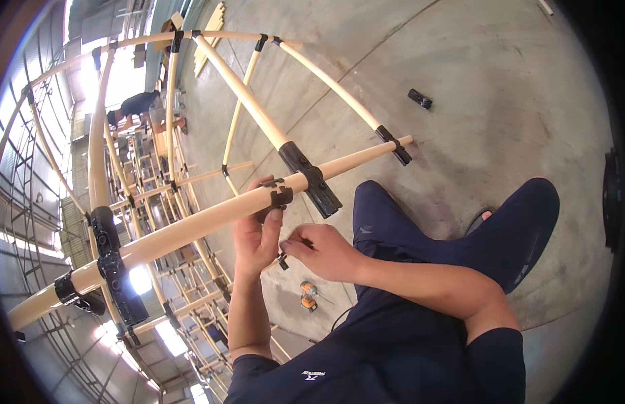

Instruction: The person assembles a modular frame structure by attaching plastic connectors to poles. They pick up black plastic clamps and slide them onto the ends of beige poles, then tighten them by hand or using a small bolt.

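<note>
The floor is softly lit; highlights are blown out at upper left (lower left too); straight edges are bent.

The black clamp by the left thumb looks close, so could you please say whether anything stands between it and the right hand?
Partly: in the head view, the thumb of the left hand sits just below the black clamp, toward the right hand. Nothing else visible stands between them.

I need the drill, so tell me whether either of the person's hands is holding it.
No: the drill lies on the floor, apart from the left hand and right hand.
</note>
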A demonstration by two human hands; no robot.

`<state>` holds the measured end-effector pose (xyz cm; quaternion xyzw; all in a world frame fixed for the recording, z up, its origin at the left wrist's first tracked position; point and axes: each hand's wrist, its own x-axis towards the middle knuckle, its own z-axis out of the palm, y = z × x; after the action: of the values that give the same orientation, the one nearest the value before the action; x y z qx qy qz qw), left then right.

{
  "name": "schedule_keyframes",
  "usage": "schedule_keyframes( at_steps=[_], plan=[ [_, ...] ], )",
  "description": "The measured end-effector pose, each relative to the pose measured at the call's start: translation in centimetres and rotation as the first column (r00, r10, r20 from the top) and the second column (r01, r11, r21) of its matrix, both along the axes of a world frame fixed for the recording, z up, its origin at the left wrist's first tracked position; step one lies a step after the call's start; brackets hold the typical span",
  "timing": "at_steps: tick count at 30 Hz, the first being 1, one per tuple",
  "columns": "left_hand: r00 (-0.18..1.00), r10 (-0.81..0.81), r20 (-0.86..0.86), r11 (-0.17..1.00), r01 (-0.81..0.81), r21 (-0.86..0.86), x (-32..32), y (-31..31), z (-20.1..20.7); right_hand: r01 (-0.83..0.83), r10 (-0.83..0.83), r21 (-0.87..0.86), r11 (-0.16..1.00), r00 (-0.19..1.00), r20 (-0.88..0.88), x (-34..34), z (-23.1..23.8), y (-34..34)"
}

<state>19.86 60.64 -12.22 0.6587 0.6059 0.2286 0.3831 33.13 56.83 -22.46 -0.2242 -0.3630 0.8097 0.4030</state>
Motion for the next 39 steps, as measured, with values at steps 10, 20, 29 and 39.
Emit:
schedule_keyframes(
  at_steps=[10,20,29,39],
  plan=[
    [0.98,-0.098,-0.171,0.989,0.116,0.096,-0.7,1.1,-0.3,0.073,-0.09,-0.143,0.987,0.99,-0.113,9.5,0.1,1.0],
    [0.993,-0.064,-0.103,0.987,0.078,0.141,-0.4,1.1,-0.3,0.475,-0.49,0.194,0.858,0.871,0.036,4.7,3.3,2.2],
    [0.984,-0.022,0.176,0.937,0.082,-0.34,-1.0,3.7,1.9,0.265,-0.266,-0.025,0.964,0.96,-0.088,4.5,3.9,-0.8],
    [0.981,-0.005,0.192,0.884,0.093,-0.458,0.0,4.5,2.7,0.143,-0.125,-0.249,0.958,0.988,0.088,1.0,1.5,-1.3]
  ],
)
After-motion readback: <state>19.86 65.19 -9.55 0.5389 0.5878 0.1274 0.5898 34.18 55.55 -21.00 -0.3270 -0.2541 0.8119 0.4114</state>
